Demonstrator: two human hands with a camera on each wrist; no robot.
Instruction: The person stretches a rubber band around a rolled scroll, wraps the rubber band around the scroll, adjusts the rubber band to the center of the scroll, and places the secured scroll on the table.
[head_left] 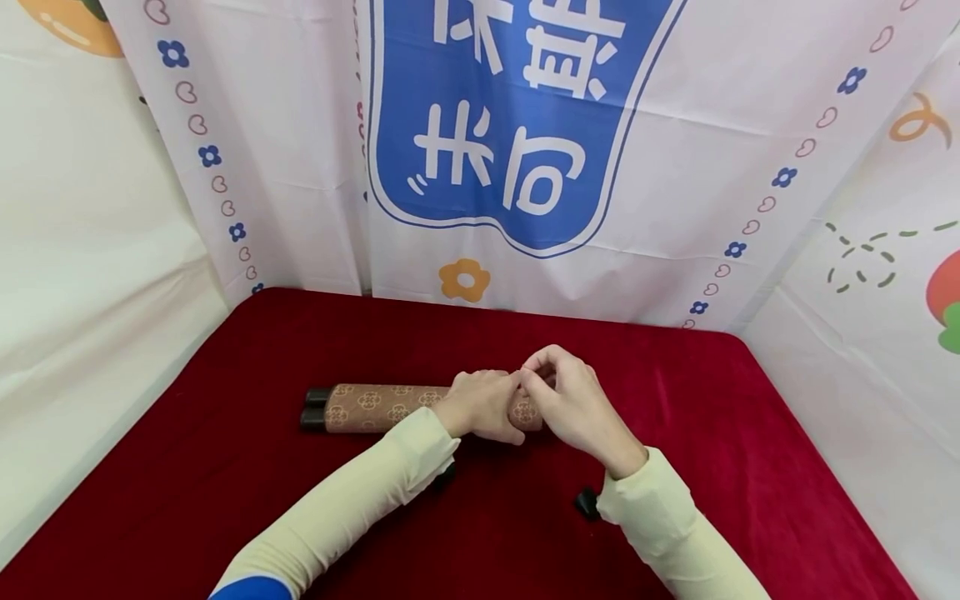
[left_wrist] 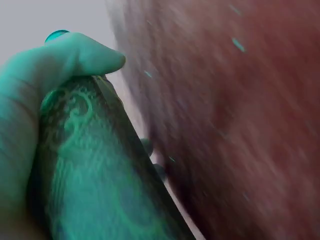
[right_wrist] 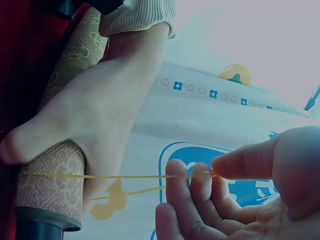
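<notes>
A rolled scroll (head_left: 375, 408) in brown cloth with gold motifs lies crosswise on the table, two black knobs (head_left: 315, 410) showing at its left end. My left hand (head_left: 483, 406) grips it near the right end; in the left wrist view the thumb lies over the scroll (left_wrist: 105, 165). A thin yellow rubber band (right_wrist: 145, 176) loops at the scroll's right end. Thumb and fingers of my right hand (right_wrist: 220, 195) pinch the band's far side and hold it stretched away from the scroll, as the right wrist view shows. The left palm's underside is hidden.
Dark red velvet covers the table (head_left: 225, 500). Behind it hangs a white printed curtain (head_left: 300, 167) with a blue panel, and white cloth walls stand on both sides. Small black objects (head_left: 587, 503) show beside the sleeves.
</notes>
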